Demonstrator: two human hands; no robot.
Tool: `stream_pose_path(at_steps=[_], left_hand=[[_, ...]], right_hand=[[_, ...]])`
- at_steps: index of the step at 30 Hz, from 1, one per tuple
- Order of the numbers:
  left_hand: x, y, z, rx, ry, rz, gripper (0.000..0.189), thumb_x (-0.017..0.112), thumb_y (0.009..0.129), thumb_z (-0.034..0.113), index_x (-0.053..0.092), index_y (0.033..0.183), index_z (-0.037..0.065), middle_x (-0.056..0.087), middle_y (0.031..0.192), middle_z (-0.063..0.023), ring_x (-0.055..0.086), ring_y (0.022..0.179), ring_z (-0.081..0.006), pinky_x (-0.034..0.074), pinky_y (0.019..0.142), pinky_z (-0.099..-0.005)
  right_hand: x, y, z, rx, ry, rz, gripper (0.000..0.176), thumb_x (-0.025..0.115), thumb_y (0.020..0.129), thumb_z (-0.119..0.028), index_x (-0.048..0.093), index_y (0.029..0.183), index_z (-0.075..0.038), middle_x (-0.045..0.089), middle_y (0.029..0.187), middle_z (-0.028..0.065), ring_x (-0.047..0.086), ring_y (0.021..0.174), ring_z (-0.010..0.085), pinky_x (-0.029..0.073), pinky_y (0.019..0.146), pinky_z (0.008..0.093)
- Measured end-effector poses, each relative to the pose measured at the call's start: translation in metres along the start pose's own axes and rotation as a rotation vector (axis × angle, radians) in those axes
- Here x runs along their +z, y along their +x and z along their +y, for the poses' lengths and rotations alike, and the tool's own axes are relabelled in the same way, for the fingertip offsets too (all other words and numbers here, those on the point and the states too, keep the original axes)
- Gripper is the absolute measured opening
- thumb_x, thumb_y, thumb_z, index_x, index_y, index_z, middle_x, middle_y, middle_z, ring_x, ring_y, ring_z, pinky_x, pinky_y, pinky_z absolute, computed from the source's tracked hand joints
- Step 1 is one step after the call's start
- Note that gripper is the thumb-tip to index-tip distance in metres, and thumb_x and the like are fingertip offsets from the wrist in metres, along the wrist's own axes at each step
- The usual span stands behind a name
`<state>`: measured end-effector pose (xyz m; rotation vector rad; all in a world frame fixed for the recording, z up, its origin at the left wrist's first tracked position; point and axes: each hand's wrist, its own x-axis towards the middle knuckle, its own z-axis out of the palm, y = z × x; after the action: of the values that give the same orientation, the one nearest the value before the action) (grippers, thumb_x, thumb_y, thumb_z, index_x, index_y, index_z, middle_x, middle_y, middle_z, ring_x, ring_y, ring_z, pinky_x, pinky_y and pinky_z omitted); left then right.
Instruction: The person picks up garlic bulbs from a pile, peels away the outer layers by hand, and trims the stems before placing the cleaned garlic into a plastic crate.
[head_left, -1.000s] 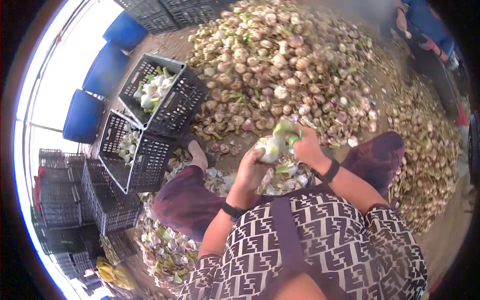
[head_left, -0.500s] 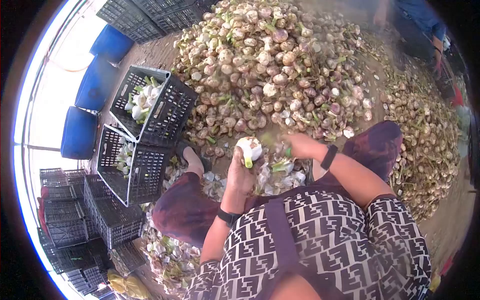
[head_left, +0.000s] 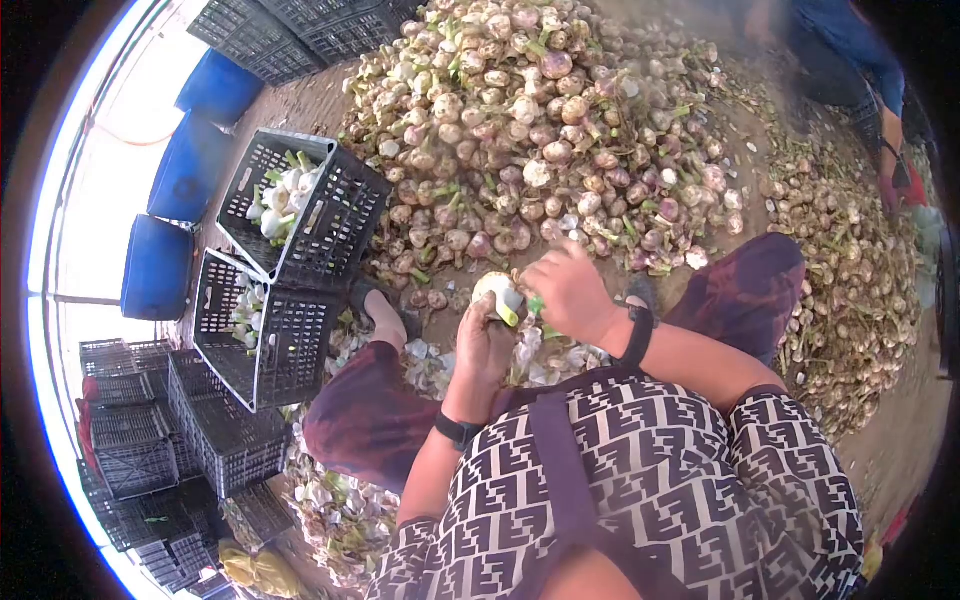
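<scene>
In the centre of the head view, my left hand (head_left: 484, 345) is wrapped round a white garlic bulb (head_left: 497, 291) whose short green stem points down and right. My right hand (head_left: 570, 290) is closed on a small green-handled tool (head_left: 535, 304) at the bulb's right side. The tool's blade cannot be made out. White peelings (head_left: 540, 355) lie on the ground beneath my hands. Just beyond them rises a large heap of unpeeled garlic (head_left: 530, 130).
Two black crates (head_left: 335, 215) with peeled garlic stand at the left, near blue barrels (head_left: 158, 265). Stacked black crates (head_left: 225, 420) fill the lower left. A second garlic heap (head_left: 845, 290) lies at the right. Another person's arm (head_left: 890, 125) shows at the upper right.
My right hand has moved left and up against the bulb with the green-handled tool. The bulb has turned slightly in my left hand. The other person's arm has shifted down and right.
</scene>
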<state>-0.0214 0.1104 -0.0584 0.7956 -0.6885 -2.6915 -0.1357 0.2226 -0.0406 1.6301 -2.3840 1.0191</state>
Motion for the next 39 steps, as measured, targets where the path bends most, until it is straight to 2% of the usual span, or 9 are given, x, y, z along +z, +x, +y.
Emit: stream_pose_path(at_steps=[8, 16, 20, 21, 25, 27, 32, 36, 39], left_hand=[[-0.014, -0.003, 0.005, -0.376, 0.33, -0.229, 0.05, 0.06, 0.078, 0.024, 0.045, 0.116, -0.004, 0.058, 0.102, -0.0132, 0.059, 0.086, -0.0238, 0.05, 0.074, -0.032], [0.006, -0.013, 0.009, -0.044, 0.296, -0.227, 0.056, 0.07, 0.066, 0.001, 0.043, 0.115, 0.004, 0.056, 0.106, -0.0088, 0.056, 0.097, -0.0192, 0.045, 0.086, -0.0306], [0.003, -0.007, 0.009, 0.122, 0.419, -0.198, 0.055, 0.065, 0.068, -0.006, 0.041, 0.116, 0.006, 0.055, 0.109, -0.0084, 0.055, 0.099, -0.0182, 0.045, 0.086, -0.0301], [0.003, -0.007, 0.008, 0.133, 0.484, -0.172, 0.055, 0.065, 0.068, -0.006, 0.041, 0.116, 0.005, 0.054, 0.109, -0.0084, 0.055, 0.099, -0.0177, 0.044, 0.086, -0.0298], [-0.001, -0.001, 0.007, 0.201, 0.877, -0.103, 0.052, 0.061, 0.069, -0.008, 0.041, 0.115, 0.003, 0.053, 0.11, -0.0076, 0.053, 0.099, -0.0151, 0.044, 0.086, -0.0281], [-0.011, 0.003, 0.001, 0.203, 0.867, -0.117, 0.051, 0.058, 0.07, -0.008, 0.041, 0.117, 0.002, 0.052, 0.111, -0.0063, 0.051, 0.1, -0.0149, 0.043, 0.086, -0.0276], [-0.041, 0.015, -0.01, 0.273, 0.497, 0.17, 0.046, 0.052, 0.073, -0.007, 0.044, 0.117, 0.004, 0.05, 0.109, -0.005, 0.05, 0.094, -0.0139, 0.043, 0.08, -0.0252], [-0.063, 0.024, -0.002, 0.399, 0.086, 0.588, 0.03, 0.055, 0.076, -0.003, 0.047, 0.102, 0.009, 0.053, 0.091, -0.0026, 0.051, 0.077, -0.012, 0.042, 0.068, -0.026], [-0.064, 0.025, -0.005, 0.343, 0.105, 0.631, 0.023, 0.053, 0.082, 0.001, 0.045, 0.1, 0.012, 0.05, 0.086, -0.0011, 0.05, 0.074, -0.0112, 0.042, 0.064, -0.025]], right_hand=[[-0.004, 0.007, 0.022, 0.057, -0.166, 0.056, 0.01, 0.051, 0.074, -0.013, 0.057, 0.079, -0.007, 0.057, 0.073, 0.005, 0.054, 0.078, 0.022, 0.034, 0.085, 0.04], [0.015, -0.024, 0.069, 0.375, -0.454, -0.743, 0.012, 0.054, 0.072, -0.011, 0.065, 0.078, -0.008, 0.064, 0.08, 0.0106, 0.062, 0.07, 0.0238, 0.044, 0.066, 0.0385], [0.016, -0.03, 0.067, 0.349, -0.063, -0.689, 0.018, 0.053, 0.071, 0.002, 0.063, 0.085, -0.001, 0.063, 0.091, 0.0144, 0.062, 0.074, 0.0275, 0.05, 0.065, 0.0337], [0.012, -0.03, 0.064, 0.176, 0.124, -0.405, 0.028, 0.053, 0.073, 0.007, 0.059, 0.1, 0.001, 0.058, 0.109, 0.0137, 0.059, 0.089, 0.0218, 0.049, 0.069, 0.0308], [0.005, -0.018, 0.032, 0.57, 1.26, -0.273, 0.046, 0.056, 0.084, -0.007, 0.04, 0.127, -0.002, 0.053, 0.121, 0.0077, 0.049, 0.108, 0.0148, 0.041, 0.089, 0.0283], [0.033, -0.03, 0.036, 0.339, 0.937, -0.314, 0.047, 0.058, 0.085, -0.014, 0.04, 0.128, -0.003, 0.05, 0.124, 0.0113, 0.047, 0.113, 0.0187, 0.038, 0.094, 0.0317], [0.045, -0.03, 0.033, 1.391, 1.426, -0.481, 0.027, 0.056, 0.086, -0.016, 0.052, 0.11, -0.003, 0.057, 0.105, 0.0095, 0.059, 0.09, 0.018, 0.051, 0.077, 0.033], [0.074, 0.007, 0.045, 1.231, 1.712, -0.554, 0.02, 0.05, 0.09, -0.016, 0.054, 0.102, 0.0, 0.06, 0.097, 0.0091, 0.06, 0.085, 0.0171, 0.052, 0.074, 0.0312], [0.08, 0.098, -0.013, 0.749, 1.945, -0.366, 0.029, 0.049, 0.09, -0.015, 0.047, 0.117, -0.004, 0.058, 0.105, 0.0068, 0.057, 0.093, 0.0144, 0.049, 0.079, 0.0292]])
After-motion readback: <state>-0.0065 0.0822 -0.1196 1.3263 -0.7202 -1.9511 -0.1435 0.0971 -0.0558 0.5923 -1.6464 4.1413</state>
